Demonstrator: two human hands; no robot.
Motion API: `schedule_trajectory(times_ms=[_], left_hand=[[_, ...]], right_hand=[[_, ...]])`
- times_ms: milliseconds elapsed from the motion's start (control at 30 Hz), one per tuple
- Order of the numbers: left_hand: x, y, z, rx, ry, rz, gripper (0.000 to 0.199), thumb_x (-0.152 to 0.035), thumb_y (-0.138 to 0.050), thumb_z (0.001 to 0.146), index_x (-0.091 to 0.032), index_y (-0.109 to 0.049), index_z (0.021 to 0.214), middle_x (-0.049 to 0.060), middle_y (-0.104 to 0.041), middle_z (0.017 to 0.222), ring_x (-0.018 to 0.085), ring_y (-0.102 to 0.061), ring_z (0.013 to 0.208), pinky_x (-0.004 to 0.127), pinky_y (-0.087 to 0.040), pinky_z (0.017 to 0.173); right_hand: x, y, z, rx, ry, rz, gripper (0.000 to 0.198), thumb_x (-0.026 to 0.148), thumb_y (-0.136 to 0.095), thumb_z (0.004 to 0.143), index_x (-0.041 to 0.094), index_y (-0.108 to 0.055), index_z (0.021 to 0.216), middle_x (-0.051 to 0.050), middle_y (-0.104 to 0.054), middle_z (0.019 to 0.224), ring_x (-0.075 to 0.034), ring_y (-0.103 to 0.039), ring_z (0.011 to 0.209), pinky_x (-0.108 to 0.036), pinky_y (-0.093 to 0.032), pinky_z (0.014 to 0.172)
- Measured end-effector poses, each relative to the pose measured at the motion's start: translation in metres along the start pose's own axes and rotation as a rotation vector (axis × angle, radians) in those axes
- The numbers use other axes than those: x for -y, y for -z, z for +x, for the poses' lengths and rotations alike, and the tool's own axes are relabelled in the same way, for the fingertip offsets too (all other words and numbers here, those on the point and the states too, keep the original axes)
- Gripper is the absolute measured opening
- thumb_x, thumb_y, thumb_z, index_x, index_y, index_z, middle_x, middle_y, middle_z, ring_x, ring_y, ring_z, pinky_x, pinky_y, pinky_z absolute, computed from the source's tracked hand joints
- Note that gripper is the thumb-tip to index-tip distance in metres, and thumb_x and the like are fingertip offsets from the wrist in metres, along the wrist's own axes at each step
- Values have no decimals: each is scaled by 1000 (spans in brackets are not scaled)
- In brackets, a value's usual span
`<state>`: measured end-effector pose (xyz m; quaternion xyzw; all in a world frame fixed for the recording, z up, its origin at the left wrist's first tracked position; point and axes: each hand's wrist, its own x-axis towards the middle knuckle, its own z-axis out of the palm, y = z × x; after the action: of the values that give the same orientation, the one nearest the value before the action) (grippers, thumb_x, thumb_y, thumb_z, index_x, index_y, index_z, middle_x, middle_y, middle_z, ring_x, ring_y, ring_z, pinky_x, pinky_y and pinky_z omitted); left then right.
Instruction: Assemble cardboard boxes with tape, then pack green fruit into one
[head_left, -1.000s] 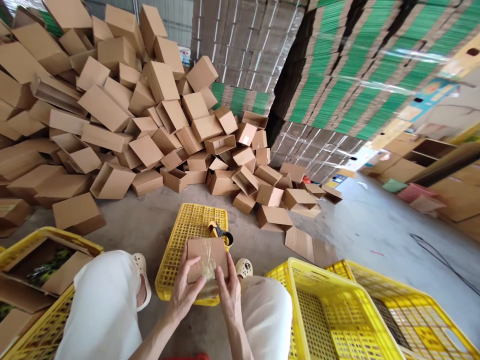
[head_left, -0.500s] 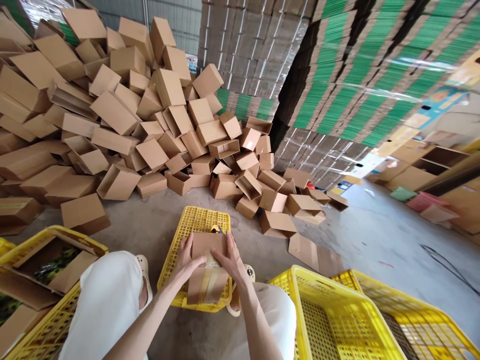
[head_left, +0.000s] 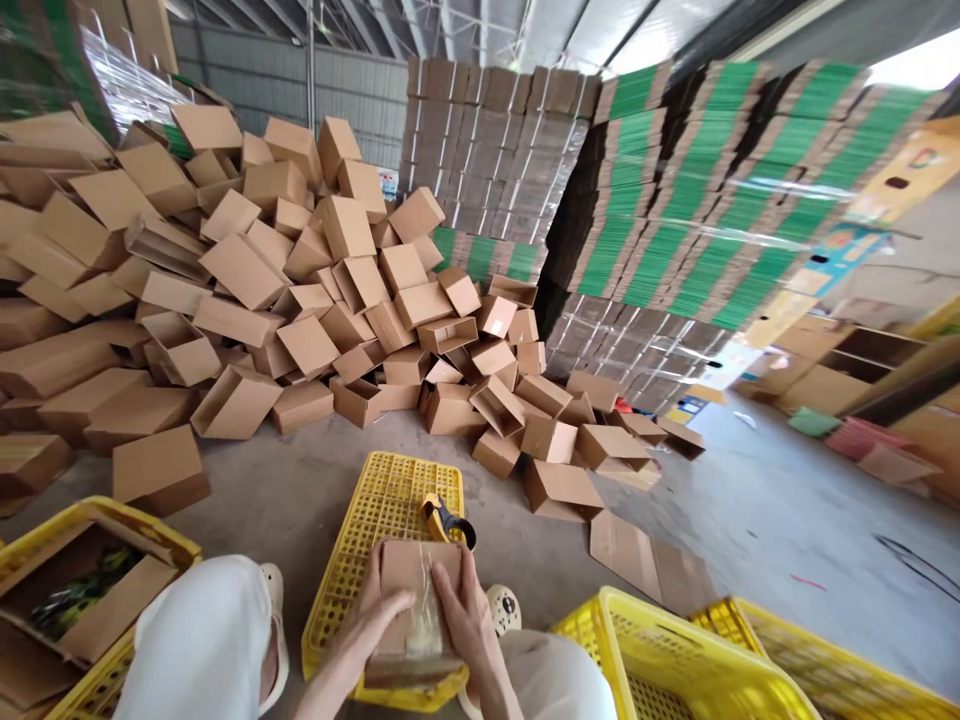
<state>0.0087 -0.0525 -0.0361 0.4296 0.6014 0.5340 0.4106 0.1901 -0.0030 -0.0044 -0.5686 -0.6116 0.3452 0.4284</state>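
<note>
Both of my hands hold a small cardboard box from its two sides, above an upturned yellow plastic crate. Clear tape runs down the middle of the box's top. My left hand wraps the left side, thumb lying over the top. On the right side, my right hand has its thumb near the tape strip. Just beyond the box, on the crate, lies a yellow and black tape dispenser.
A large heap of cardboard boxes covers the floor ahead. Yellow crates stand at right. At left, another yellow crate holds an open carton with dark green and yellow items. Stacked flattened cartons rise behind.
The view has tilted up, so everything sits lower. The box has turned in my hands and shows a taped face. The tape dispenser now shows fully.
</note>
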Motion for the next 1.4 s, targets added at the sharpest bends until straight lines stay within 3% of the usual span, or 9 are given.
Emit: schedule_trajectory(times_ms=[167, 300, 433, 633, 800, 933, 1000, 1167, 1400], left_hand=[[-25, 9, 3, 16, -91, -2, 68, -44, -70, 89, -30, -46, 150, 14, -55, 160, 30, -62, 141, 48, -52, 115], [-27, 16, 7, -44, -150, 94, 50, -52, -73, 87, -27, -59, 128, 14, -49, 165, 33, -50, 151, 54, -42, 124], [-6, 22, -7, -133, -120, 109, 47, -59, -74, 85, -27, -61, 117, 14, -54, 161, 33, -57, 145, 54, -48, 120], [14, 25, -52, -200, -35, 36, 43, -60, -72, 87, -25, -61, 109, 14, -52, 163, 35, -59, 142, 48, -61, 105], [68, 20, -96, -131, 41, 139, 55, -49, -67, 91, -28, -62, 142, 10, -50, 165, 35, -44, 155, 53, -48, 122], [110, 15, -111, -80, 8, 264, 53, -36, -50, 99, -29, -62, 150, 10, -54, 163, 31, -38, 159, 52, -44, 124], [115, 13, -109, -61, -72, 384, 54, -31, -46, 100, -29, -59, 153, 10, -50, 166, 29, -37, 159, 50, -43, 125], [100, 16, -84, 31, -203, 678, 58, -19, -45, 98, -29, -59, 153, 8, -46, 169, 31, -34, 161, 60, -31, 129], [76, 21, -26, 93, -282, 853, 57, -21, -41, 103, -31, -51, 159, 7, -40, 172, 29, -31, 162, 58, -35, 127]], right_hand=[[17, -1, -18, -17, 99, 73, 62, 57, -70, 93, 24, -58, 145, -9, -78, 128, -30, -76, 115, -37, -62, 96], [23, -16, -30, -62, 108, 35, 48, 53, -75, 90, 24, -66, 127, -8, -78, 121, -28, -76, 108, -37, -61, 96], [26, -30, -46, -73, 143, 30, 39, 49, -80, 87, 25, -72, 117, -7, -77, 119, -29, -73, 113, -36, -60, 99], [21, -26, -77, 120, 137, 17, 39, 48, -81, 90, 27, -80, 122, -10, -73, 137, -31, -71, 126, -39, -60, 106], [-14, -20, -121, 291, 162, -180, 40, 45, -71, 98, 34, -74, 136, -7, -64, 153, -36, -54, 148, -55, -47, 123], [-39, -37, -143, 386, 208, -405, 46, 30, -53, 106, 34, -61, 151, -4, -51, 163, -37, -37, 157, -67, -38, 125], [-47, -51, -146, 364, 200, -490, 54, 25, -50, 104, 33, -51, 158, -4, -46, 166, -38, -33, 159, -68, -38, 124], [-54, -73, -134, 367, 231, -585, 63, 13, -44, 100, 29, -46, 161, -6, -49, 163, -33, -43, 155, -62, -32, 129], [-37, -76, -72, 401, 239, -651, 60, 16, -42, 104, 24, -44, 163, -11, -47, 165, -29, -40, 157, -57, -32, 129]])
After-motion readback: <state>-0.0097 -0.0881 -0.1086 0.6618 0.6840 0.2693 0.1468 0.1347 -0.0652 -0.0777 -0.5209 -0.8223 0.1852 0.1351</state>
